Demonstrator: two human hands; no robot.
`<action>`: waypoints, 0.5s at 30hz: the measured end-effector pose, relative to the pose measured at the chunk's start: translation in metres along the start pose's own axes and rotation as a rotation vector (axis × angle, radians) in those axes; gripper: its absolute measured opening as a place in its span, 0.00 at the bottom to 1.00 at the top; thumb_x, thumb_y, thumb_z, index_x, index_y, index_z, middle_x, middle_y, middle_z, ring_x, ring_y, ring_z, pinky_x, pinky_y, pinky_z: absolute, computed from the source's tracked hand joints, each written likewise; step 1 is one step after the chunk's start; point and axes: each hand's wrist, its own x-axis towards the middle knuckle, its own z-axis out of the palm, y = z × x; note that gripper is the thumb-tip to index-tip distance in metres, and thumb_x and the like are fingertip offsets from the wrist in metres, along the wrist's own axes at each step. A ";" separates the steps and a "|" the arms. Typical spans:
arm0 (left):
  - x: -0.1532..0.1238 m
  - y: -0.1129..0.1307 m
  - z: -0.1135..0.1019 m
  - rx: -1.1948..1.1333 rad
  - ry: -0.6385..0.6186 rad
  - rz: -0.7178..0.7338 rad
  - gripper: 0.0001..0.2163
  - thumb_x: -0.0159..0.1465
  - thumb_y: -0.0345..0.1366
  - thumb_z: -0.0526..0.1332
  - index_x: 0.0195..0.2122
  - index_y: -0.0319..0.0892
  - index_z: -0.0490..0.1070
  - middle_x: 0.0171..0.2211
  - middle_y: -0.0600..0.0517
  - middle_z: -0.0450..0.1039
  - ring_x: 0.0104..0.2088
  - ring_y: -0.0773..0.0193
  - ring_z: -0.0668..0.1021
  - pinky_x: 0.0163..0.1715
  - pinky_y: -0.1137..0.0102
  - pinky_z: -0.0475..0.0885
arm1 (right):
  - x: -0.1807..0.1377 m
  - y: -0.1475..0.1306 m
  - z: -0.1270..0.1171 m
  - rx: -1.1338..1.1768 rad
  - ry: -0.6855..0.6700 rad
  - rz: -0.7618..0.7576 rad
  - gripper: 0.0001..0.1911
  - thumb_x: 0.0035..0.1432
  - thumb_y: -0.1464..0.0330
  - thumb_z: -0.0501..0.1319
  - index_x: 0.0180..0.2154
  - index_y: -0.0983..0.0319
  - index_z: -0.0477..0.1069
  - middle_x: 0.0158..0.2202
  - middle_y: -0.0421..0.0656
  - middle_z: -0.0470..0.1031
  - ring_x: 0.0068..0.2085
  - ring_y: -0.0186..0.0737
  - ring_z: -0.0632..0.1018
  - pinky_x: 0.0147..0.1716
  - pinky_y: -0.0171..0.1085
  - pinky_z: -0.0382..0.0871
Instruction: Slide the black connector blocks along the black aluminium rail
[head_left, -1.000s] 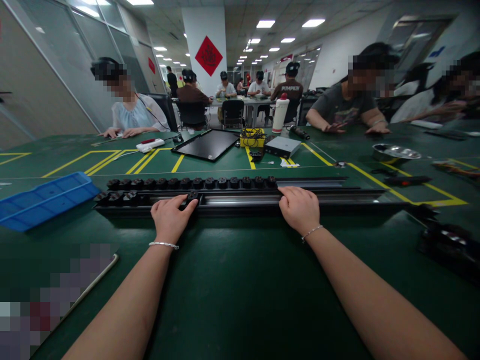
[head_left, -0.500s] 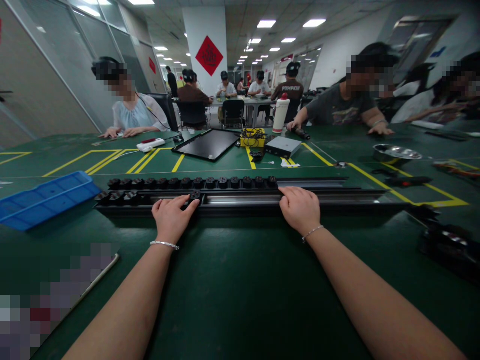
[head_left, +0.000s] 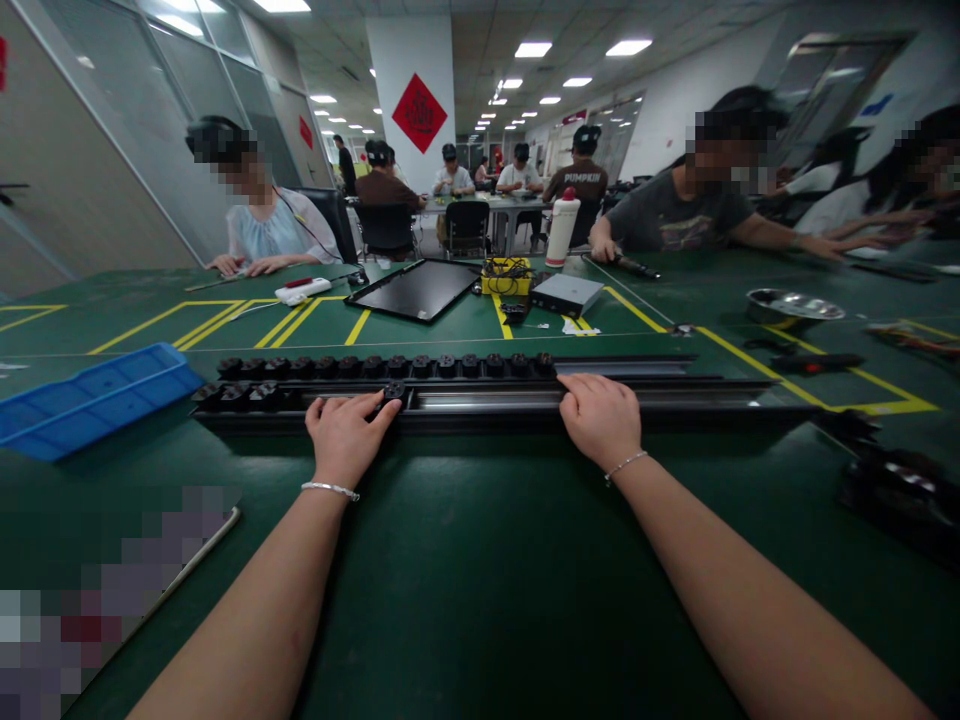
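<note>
Busy workroom, green desk [head_left: 480, 560]. A long black metal rail [head_left: 675, 398] lies across it. The left hand [head_left: 343, 435] rests spread on the rail, a fingertip against a small black round slider [head_left: 394, 390]. The right hand [head_left: 600, 418] curls over the rail, gripping. If the slider jams, I'd fear a pinched fingertip.

Two long rails lie side by side across the table [head_left: 480, 560] in front of you. Your left hand [head_left: 345, 435] rests on the near rail [head_left: 487, 405], left of its middle, and your right hand [head_left: 600, 420] rests on the same rail further right. Just behind it lies the far rail [head_left: 622, 365], with a row of knobs [head_left: 390, 366] along its left half. A tray [head_left: 90, 398] sits at the rails' left end. Further back, a panel [head_left: 416, 288] lies left of a basket [head_left: 505, 275] and a box [head_left: 564, 293]; a bottle [head_left: 561, 228] stands behind the box. A bowl [head_left: 793, 305] sits far right.
</note>
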 end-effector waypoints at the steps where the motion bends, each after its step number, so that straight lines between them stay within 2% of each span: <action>1: 0.000 0.000 0.000 0.002 0.002 0.003 0.18 0.59 0.52 0.51 0.39 0.51 0.75 0.41 0.52 0.77 0.46 0.55 0.71 0.53 0.54 0.51 | 0.000 0.000 0.000 0.000 -0.001 -0.001 0.18 0.57 0.68 0.48 0.45 0.59 0.71 0.46 0.43 0.74 0.48 0.42 0.70 0.46 0.42 0.53; 9: -0.001 0.001 0.001 -0.014 0.001 0.051 0.16 0.60 0.50 0.50 0.40 0.53 0.74 0.44 0.54 0.76 0.48 0.56 0.69 0.54 0.53 0.48 | 0.000 -0.001 -0.001 -0.028 -0.006 -0.003 0.18 0.57 0.68 0.49 0.45 0.58 0.72 0.46 0.42 0.74 0.47 0.42 0.70 0.46 0.42 0.54; 15: -0.001 0.001 0.000 -0.038 0.001 0.063 0.17 0.60 0.49 0.50 0.40 0.50 0.74 0.42 0.52 0.76 0.47 0.57 0.70 0.52 0.57 0.52 | 0.000 -0.001 -0.001 -0.014 -0.010 0.003 0.19 0.57 0.68 0.47 0.45 0.59 0.71 0.46 0.42 0.74 0.48 0.41 0.70 0.46 0.42 0.53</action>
